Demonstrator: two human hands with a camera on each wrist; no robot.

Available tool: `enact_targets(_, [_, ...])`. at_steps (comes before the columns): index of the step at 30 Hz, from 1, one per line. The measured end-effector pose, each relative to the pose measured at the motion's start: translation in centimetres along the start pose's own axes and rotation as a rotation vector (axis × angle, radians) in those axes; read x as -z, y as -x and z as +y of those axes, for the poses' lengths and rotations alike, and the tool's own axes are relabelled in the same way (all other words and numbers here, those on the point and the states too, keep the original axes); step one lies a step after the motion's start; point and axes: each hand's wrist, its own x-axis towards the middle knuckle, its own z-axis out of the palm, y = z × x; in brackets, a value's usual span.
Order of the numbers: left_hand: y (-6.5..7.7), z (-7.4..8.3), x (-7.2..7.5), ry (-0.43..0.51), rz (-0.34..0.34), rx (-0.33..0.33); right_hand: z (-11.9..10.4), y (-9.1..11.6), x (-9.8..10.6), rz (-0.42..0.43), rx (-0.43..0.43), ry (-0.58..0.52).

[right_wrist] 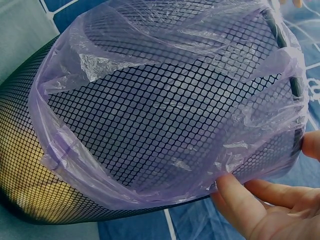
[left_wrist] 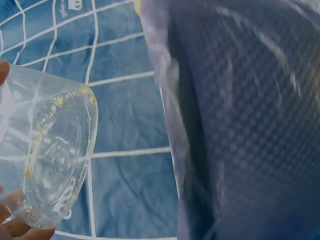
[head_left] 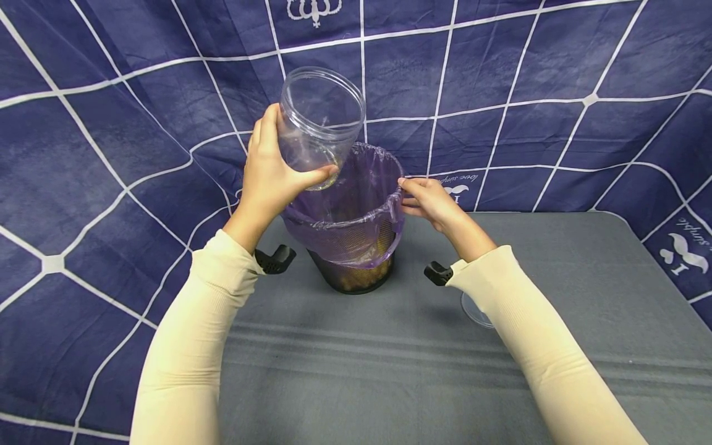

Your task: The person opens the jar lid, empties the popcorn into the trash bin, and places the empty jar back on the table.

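My left hand (head_left: 269, 170) grips a clear plastic jar (head_left: 311, 151), thumb on one side and fingers on the other. The jar is tilted, held above the left side of a black mesh trash can (head_left: 361, 281). Yellow crumbs cling around the jar's base (left_wrist: 62, 150) in the left wrist view. A purple plastic bag (head_left: 350, 238) lines the can and folds down over its rim. At the rim's right side my right hand (head_left: 431, 201) pinches the bagged edge, with its thumb at the top and fingers (right_wrist: 240, 200) against the outside.
A clear round lid (head_left: 475, 312) lies on the grey cloth surface (head_left: 356, 371), partly hidden by the right sleeve. Yellowish contents (right_wrist: 45, 185) show through the can's lower mesh. Blue cloth with white lines (head_left: 500, 80) hangs behind and at both sides.
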Motion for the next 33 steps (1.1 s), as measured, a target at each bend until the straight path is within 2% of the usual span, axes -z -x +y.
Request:
enact_targets(11, [1.8,1.6,-0.1,0.344,-0.063,0.057,0.0,0.1,-0.1,0.005,0.004,-0.006])
enact_targets(16, [3.4,2.6,-0.1,0.505,-0.084,0.037,0.0,0.1,0.0,0.005,0.005,-0.008])
enact_targets(20, [4.6,3.4,-0.2,0.642,-0.080,-0.021,0.0,0.1,0.0,0.003,0.013,-0.022])
enact_targets(23, [5.6,4.0,-0.2,0.686,-0.102,-0.053,0.1,0.0,0.1,0.001,0.016,-0.032])
enact_targets(28, [7.2,3.7,-1.0,0.705,-0.135,-0.076,0.1,0.0,0.0,0.000,0.012,-0.029])
enact_targets(33, [8.8,3.4,-1.6,0.718,-0.182,-0.058,0.2,-0.1,0.0,0.001,0.013,-0.028])
